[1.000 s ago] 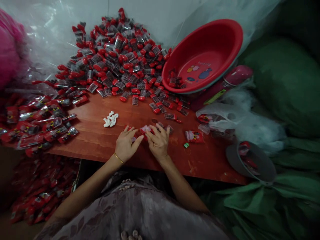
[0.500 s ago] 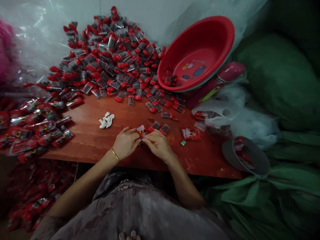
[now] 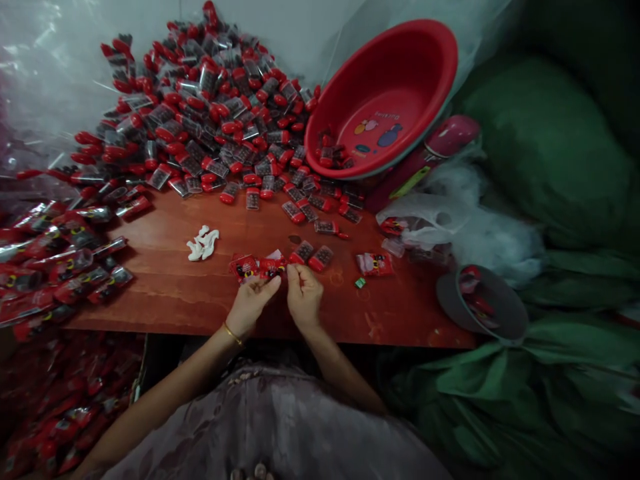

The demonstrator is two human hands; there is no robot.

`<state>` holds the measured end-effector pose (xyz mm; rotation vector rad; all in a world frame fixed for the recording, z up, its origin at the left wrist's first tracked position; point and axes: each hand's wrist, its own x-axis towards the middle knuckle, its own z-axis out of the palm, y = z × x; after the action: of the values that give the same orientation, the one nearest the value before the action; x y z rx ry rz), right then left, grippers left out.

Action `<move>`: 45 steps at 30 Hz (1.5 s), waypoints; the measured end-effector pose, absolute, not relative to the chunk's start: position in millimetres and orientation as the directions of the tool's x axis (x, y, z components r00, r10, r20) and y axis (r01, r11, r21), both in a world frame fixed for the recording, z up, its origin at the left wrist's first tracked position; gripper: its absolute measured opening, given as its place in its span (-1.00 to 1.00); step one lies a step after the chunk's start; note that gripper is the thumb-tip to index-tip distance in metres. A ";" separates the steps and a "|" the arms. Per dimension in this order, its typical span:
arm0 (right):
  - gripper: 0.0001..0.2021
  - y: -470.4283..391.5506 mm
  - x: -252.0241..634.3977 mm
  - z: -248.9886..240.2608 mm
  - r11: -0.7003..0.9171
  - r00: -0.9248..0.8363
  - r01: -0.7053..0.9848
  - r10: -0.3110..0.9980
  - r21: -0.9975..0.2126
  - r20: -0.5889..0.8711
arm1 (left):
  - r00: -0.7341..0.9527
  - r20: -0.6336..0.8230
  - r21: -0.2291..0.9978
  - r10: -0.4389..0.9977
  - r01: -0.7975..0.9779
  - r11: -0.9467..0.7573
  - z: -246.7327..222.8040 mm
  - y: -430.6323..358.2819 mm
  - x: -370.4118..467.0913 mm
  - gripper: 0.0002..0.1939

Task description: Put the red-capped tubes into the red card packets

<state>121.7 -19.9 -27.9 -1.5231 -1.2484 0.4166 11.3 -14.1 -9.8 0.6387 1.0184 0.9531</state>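
Observation:
Red printed packets lie on the brown table just beyond my hands. My left hand, with a gold bracelet at the wrist, is beside them, thumb raised and apart from the curled fingers, with nothing visible in it. My right hand has thumb and fingertips pinched together at the right end of a red packet; what they grip is too small to make out. Two clear red-capped containers stand close beyond my right hand.
A large pile of red-capped containers fills the back left, beside a tilted red basin. Filled packets lie left. White scraps, a flat packet, a green piece and a grey bowl surround the work area.
My hands have drawn slightly apart and back toward me, uncovering the red packets. My left thumb has parted from the fingers. The whole view has shifted a little.

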 end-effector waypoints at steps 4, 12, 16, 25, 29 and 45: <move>-0.73 -23.0 107.7 -29.5 0.110 0.426 0.408 0.855 -0.906 0.295 | 0.042 -0.409 0.768 0.912 -0.524 0.368 -16.5 -10.3 19.8 -0.58; -0.77 -10.9 163.1 -19.2 0.290 0.100 0.607 0.896 -0.740 0.433 | -0.028 -0.471 0.761 0.882 -0.519 0.390 -6.8 4.0 7.6 -0.58; -0.51 8.6 238.0 -15.9 0.308 -0.191 0.851 0.936 -0.426 0.294 | -0.010 -0.504 0.744 0.864 -0.513 0.428 -1.4 11.2 0.4 -0.54; -0.66 17.6 265.4 -30.9 0.385 -0.369 0.894 0.923 -0.229 0.110 | 0.187 -0.609 0.639 0.771 -0.461 0.616 -7.5 10.0 -1.2 -0.54; -0.57 3.9 258.9 -33.2 0.351 -0.339 0.919 0.936 -0.177 0.096 | 0.192 -0.602 0.646 0.775 -0.453 0.614 -5.4 8.8 -9.2 -0.57; -0.59 -51.8 186.7 -0.9 0.537 -0.328 0.688 0.831 -0.489 0.449 | 0.105 -0.490 0.775 0.865 -0.402 0.488 -8.2 0.5 -11.5 -0.57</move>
<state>186.7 -51.8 -0.9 -1.2231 -2.1043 0.2741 -11.5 0.5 -8.2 0.5190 1.1024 0.9975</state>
